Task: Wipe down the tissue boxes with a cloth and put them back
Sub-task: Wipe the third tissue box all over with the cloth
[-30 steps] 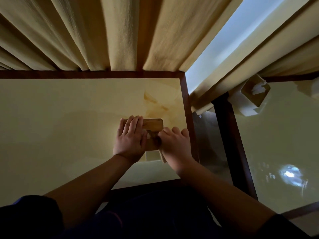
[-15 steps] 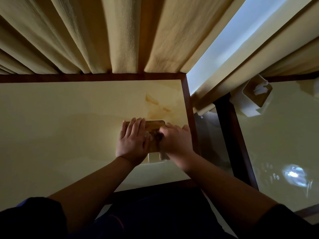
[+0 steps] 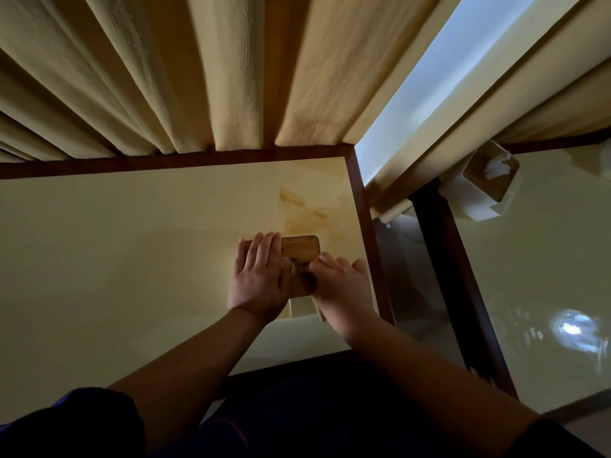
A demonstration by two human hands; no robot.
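A tissue box with a wooden lid (image 3: 302,251) and a white body (image 3: 301,307) stands near the right edge of the cream table (image 3: 132,242). My left hand (image 3: 261,279) lies flat on the left half of the lid, fingers straight. My right hand (image 3: 342,285) has its fingers curled over the right side of the box, knuckles up, fingertips at the lid's middle. No cloth shows; anything under the right hand is hidden. A second white tissue box (image 3: 486,190), with a tissue sticking out, stands on the neighbouring table at the right.
Beige curtains (image 3: 231,77) hang just behind the table's far edge. A dark wooden frame borders both tables, with a narrow floor gap (image 3: 406,276) between them. The right table (image 3: 545,259) is glossy and reflects a light.
My right hand has shifted slightly forward along the box's right side, toward the lid's middle. The left hand stays flat on the lid. The box has not moved.
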